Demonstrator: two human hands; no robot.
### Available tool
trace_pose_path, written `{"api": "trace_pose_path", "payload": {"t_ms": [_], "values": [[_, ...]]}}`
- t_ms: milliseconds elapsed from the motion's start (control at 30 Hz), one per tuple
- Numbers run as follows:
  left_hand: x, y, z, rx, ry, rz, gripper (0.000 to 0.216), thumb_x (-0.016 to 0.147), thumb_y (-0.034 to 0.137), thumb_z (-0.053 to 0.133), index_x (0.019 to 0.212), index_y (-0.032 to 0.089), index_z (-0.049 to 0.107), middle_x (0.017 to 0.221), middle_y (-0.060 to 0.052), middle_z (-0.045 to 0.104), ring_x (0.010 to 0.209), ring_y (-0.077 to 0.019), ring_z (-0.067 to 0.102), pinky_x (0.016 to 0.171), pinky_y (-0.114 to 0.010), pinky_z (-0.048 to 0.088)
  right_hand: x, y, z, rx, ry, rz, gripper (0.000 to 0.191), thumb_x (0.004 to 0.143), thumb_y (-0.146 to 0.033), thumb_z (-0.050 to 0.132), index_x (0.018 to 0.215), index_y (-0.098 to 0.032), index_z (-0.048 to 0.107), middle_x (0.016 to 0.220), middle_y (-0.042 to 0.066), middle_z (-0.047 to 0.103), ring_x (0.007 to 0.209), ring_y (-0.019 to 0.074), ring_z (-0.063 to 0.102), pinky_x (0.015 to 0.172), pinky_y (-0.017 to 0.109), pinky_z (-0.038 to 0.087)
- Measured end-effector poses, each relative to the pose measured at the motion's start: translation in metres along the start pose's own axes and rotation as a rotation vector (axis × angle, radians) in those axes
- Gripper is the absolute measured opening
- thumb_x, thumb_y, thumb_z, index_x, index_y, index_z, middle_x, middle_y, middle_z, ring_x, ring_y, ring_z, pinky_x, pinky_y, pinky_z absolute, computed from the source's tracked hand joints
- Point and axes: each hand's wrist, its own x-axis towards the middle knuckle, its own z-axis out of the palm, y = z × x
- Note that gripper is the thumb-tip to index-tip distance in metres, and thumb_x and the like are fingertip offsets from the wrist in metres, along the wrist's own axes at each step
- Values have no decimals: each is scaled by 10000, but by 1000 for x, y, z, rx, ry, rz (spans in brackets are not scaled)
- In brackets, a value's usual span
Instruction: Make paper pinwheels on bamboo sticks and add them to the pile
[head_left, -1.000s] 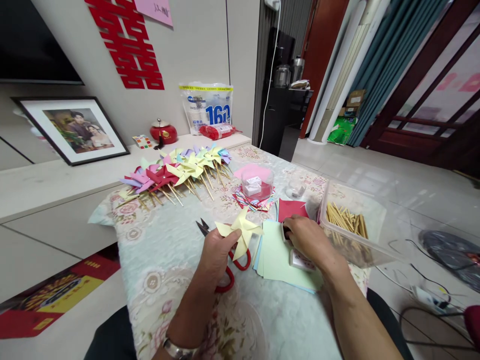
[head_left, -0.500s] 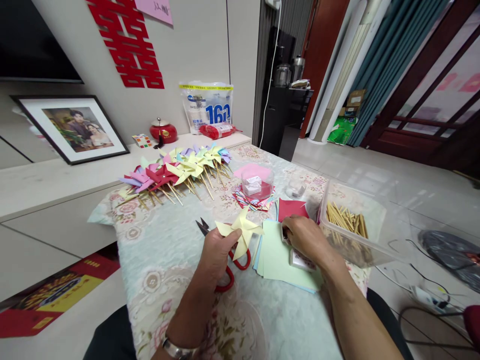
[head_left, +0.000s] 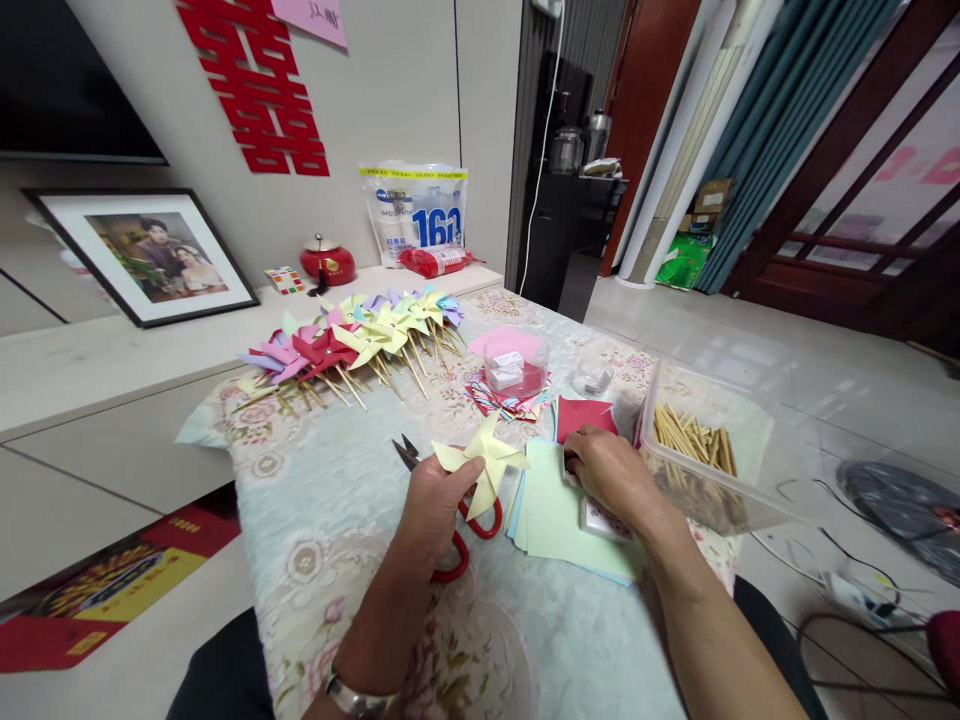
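Note:
My left hand pinches a pale yellow paper pinwheel, its thumb pressed at the centre of the folded blades. Below that hand lie scissors with red handles on the cloth, their dark blades pointing to the far left. My right hand is closed, fingertips curled down at a small box on a stack of pale green paper. What those fingers hold is hidden. Under my right wrist sits a small white box. Red paper lies just beyond my knuckles.
Many-coloured finished pinwheels on sticks lie at the back left. A clear round tub stands on patterned paper, with a small clear dish beside it. To the right, a clear plastic bin holds wooden sticks.
My right hand has shifted very slightly at the small box. My left hand and the pinwheel are practically still.

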Motion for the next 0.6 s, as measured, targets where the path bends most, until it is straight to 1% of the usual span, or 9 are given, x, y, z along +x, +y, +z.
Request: {"api": "trace_pose_path", "payload": {"t_ms": [133, 267, 600], "values": [[1, -1, 0, 9, 0, 5, 298, 575, 342, 833, 694, 143, 646, 550, 27, 607, 478, -99, 479, 469, -224, 370, -1, -3, -1, 23, 6, -26, 192, 889, -130, 535, 938, -176, 715, 988, 101, 727, 869, 204, 683, 665, 271, 354], [1, -2, -1, 8, 3, 14, 272, 585, 324, 825, 678, 149, 639, 540, 31, 599, 473, -97, 476, 466, -221, 365, -1, -4, 1, 17, 16, -8, 186, 890, -145, 531, 931, -155, 713, 980, 126, 730, 860, 223, 683, 643, 288, 335], [0, 0, 0, 5, 5, 11, 265, 566, 315, 821, 666, 149, 640, 534, 27, 596, 462, -98, 474, 464, -225, 366, -3, -3, 1, 37, 46, -45, 216, 866, -81, 497, 891, -151, 699, 946, 114, 732, 836, 217, 685, 642, 292, 325]]}}
